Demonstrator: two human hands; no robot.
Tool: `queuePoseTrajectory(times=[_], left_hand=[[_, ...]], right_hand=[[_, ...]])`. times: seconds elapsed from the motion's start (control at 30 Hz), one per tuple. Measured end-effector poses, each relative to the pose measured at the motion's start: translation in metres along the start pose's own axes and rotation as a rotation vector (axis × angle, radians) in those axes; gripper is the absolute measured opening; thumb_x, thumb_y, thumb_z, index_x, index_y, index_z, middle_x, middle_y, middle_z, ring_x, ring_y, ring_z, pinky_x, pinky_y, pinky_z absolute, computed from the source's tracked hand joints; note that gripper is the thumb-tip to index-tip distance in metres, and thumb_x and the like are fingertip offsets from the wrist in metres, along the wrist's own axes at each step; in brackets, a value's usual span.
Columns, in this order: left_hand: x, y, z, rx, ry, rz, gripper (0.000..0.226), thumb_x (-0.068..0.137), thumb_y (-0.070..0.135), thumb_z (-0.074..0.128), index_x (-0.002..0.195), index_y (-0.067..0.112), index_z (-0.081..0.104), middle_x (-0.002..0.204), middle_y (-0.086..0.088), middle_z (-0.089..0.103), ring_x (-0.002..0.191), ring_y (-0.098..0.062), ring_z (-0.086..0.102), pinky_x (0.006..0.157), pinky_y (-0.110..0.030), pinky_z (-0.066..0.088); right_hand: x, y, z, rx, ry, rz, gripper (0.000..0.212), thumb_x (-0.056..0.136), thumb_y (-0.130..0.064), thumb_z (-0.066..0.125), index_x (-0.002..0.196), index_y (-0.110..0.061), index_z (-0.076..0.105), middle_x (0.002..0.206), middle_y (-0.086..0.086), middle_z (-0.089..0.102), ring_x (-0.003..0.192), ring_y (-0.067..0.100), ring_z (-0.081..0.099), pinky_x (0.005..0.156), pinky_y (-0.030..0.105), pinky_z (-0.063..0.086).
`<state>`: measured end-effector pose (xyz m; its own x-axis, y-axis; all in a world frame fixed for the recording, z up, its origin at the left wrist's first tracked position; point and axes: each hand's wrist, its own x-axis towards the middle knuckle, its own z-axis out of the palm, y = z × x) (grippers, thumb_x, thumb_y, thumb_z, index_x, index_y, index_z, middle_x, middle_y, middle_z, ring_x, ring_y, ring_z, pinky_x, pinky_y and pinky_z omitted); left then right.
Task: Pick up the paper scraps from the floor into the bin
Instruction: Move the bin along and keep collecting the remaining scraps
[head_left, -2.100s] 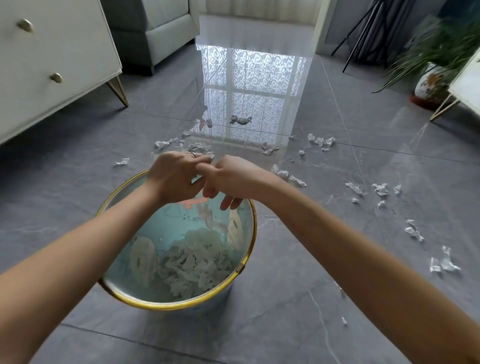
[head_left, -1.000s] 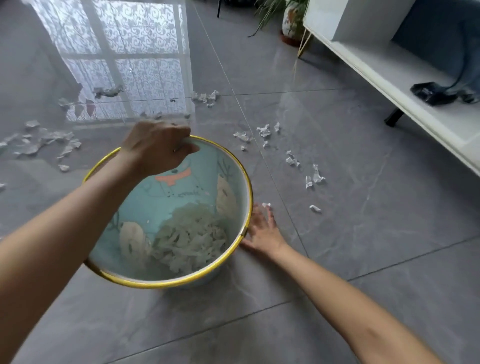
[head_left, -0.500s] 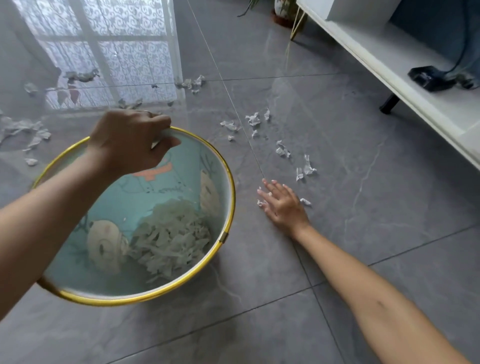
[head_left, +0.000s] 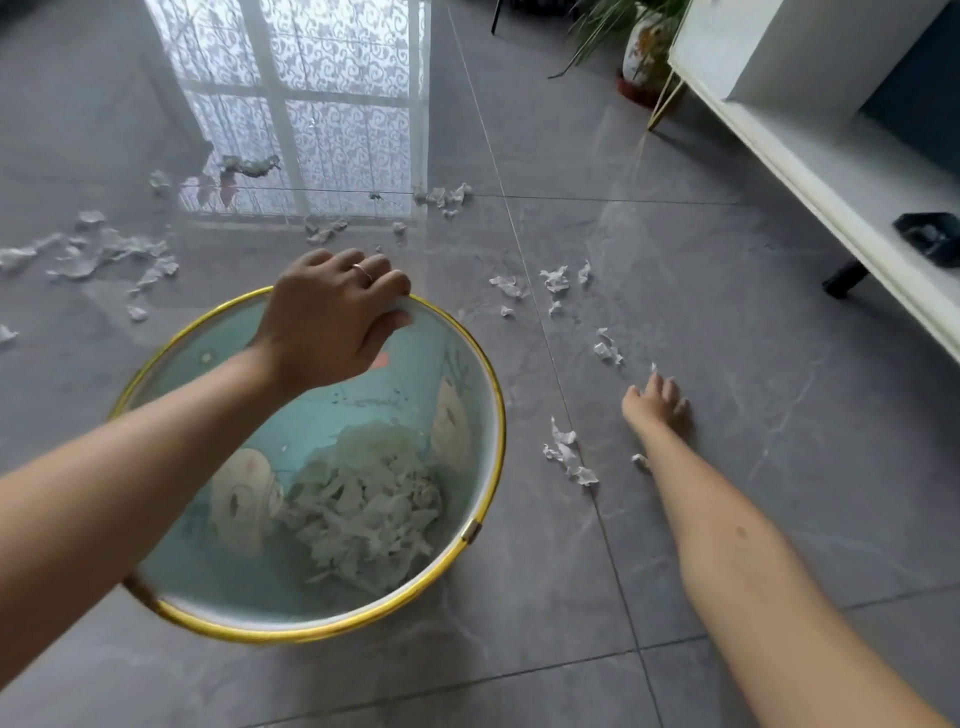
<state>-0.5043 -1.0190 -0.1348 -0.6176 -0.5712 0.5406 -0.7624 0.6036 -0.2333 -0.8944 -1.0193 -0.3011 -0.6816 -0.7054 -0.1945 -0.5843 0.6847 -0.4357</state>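
Note:
A teal bin (head_left: 475, 530) with a gold rim stands on the grey tiled floor, and a heap of paper scraps (head_left: 363, 504) lies in its bottom. My left hand (head_left: 332, 317) grips the far rim. My right hand (head_left: 657, 402) is on the floor to the right of the bin, fingers stretched forward, with the fingertips at a small scrap (head_left: 653, 368). More scraps lie close by: a cluster (head_left: 567, 454) between bin and hand, one piece (head_left: 639, 460) beside my forearm, and others further off (head_left: 608, 352) (head_left: 553, 278).
Many scraps are scattered at the far left (head_left: 104, 254) and by the window's reflection (head_left: 444, 196). A white low shelf unit (head_left: 831, 171) runs along the right with a black item (head_left: 930, 236) on it. A potted plant (head_left: 644, 47) stands at the back.
My right hand left the bin, went down to the floor beside it, then slid forward and right towards the scraps. My left hand kept its grip on the rim.

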Motion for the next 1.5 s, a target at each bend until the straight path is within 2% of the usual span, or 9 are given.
queuePoseTrajectory(times=[0.27, 0.43, 0.6, 0.8, 0.93, 1.03, 1.13, 1.37, 1.5], left_hand=[[0.0, 0.0, 0.003, 0.005, 0.002, 0.003, 0.027, 0.092, 0.036, 0.045, 0.093, 0.013, 0.059, 0.086, -0.007, 0.061, 0.076, -0.031, 0.057, 0.061, -0.035, 0.035], [0.001, 0.001, 0.002, 0.014, -0.001, 0.008, 0.028, 0.092, 0.036, 0.044, 0.091, 0.012, 0.057, 0.083, -0.008, 0.059, 0.073, -0.031, 0.056, 0.06, -0.035, 0.034], [0.0, 0.001, 0.0, 0.021, -0.005, 0.01, 0.03, 0.093, 0.037, 0.043, 0.091, 0.011, 0.057, 0.083, -0.008, 0.059, 0.074, -0.031, 0.055, 0.059, -0.036, 0.033], [0.0, 0.001, 0.0, 0.021, 0.01, 0.015, 0.028, 0.092, 0.036, 0.044, 0.09, 0.012, 0.057, 0.082, -0.008, 0.058, 0.073, -0.031, 0.055, 0.059, -0.035, 0.033], [-0.001, 0.0, 0.003, 0.017, 0.003, 0.005, 0.026, 0.092, 0.035, 0.045, 0.091, 0.012, 0.056, 0.082, -0.008, 0.059, 0.074, -0.031, 0.055, 0.059, -0.036, 0.035], [-0.001, 0.0, 0.003, 0.018, 0.002, 0.001, 0.027, 0.092, 0.035, 0.044, 0.091, 0.012, 0.057, 0.082, -0.008, 0.059, 0.074, -0.031, 0.055, 0.06, -0.036, 0.036], [-0.001, 0.0, 0.002, 0.017, -0.001, 0.001, 0.027, 0.092, 0.035, 0.044, 0.091, 0.012, 0.057, 0.082, -0.008, 0.059, 0.074, -0.031, 0.055, 0.06, -0.036, 0.036], [-0.001, 0.001, 0.001, 0.016, -0.006, 0.0, 0.031, 0.093, 0.037, 0.041, 0.09, 0.011, 0.057, 0.082, -0.009, 0.059, 0.073, -0.032, 0.056, 0.059, -0.037, 0.036], [-0.001, 0.0, 0.001, 0.009, -0.009, 0.001, 0.031, 0.093, 0.037, 0.04, 0.09, 0.011, 0.057, 0.082, -0.009, 0.059, 0.073, -0.032, 0.056, 0.059, -0.037, 0.037]], right_hand=[[-0.046, 0.019, 0.006, 0.092, -0.06, -0.468, 0.037, 0.094, -0.01, 0.043, 0.129, -0.006, 0.055, 0.141, 0.007, 0.047, 0.135, 0.018, 0.039, 0.111, 0.026, 0.022], [-0.075, 0.051, -0.008, 0.135, 0.092, -0.552, 0.057, 0.082, -0.042, 0.026, 0.108, -0.017, 0.069, 0.121, 0.003, 0.065, 0.124, 0.018, 0.051, 0.115, 0.037, 0.006], [-0.078, 0.054, 0.007, 0.013, 0.112, -0.241, 0.082, 0.074, -0.058, 0.021, 0.142, -0.014, 0.035, 0.149, 0.01, 0.035, 0.14, 0.027, 0.026, 0.115, 0.041, 0.009], [-0.099, 0.016, 0.029, -0.132, -0.127, -0.496, 0.104, 0.065, -0.08, 0.027, 0.149, -0.021, 0.012, 0.158, 0.003, 0.012, 0.145, 0.022, 0.008, 0.117, 0.035, 0.001], [-0.117, 0.005, 0.04, -0.3, -0.091, -0.703, 0.083, 0.075, -0.071, 0.032, 0.143, -0.022, 0.033, 0.152, 0.005, 0.03, 0.14, 0.023, 0.029, 0.114, 0.037, 0.021], [-0.121, 0.0, 0.037, -0.344, 0.121, -0.839, 0.06, 0.077, -0.059, 0.039, 0.109, -0.014, 0.062, 0.11, 0.008, 0.065, 0.096, 0.028, 0.065, 0.076, 0.035, 0.052], [-0.119, -0.003, 0.031, -0.443, 0.097, -0.818, 0.055, 0.081, -0.059, 0.041, 0.107, -0.013, 0.059, 0.098, 0.011, 0.058, 0.082, 0.031, 0.061, 0.059, 0.035, 0.048], [-0.11, -0.005, 0.022, -0.536, -0.066, -0.787, 0.033, 0.1, -0.033, 0.032, 0.11, -0.007, 0.049, 0.108, 0.017, 0.064, 0.096, 0.038, 0.062, 0.071, 0.038, 0.047], [-0.105, -0.009, 0.01, -0.046, -0.097, -0.509, 0.028, 0.099, -0.022, 0.041, 0.093, 0.002, 0.055, 0.095, 0.026, 0.066, 0.087, 0.038, 0.063, 0.06, 0.034, 0.033]])
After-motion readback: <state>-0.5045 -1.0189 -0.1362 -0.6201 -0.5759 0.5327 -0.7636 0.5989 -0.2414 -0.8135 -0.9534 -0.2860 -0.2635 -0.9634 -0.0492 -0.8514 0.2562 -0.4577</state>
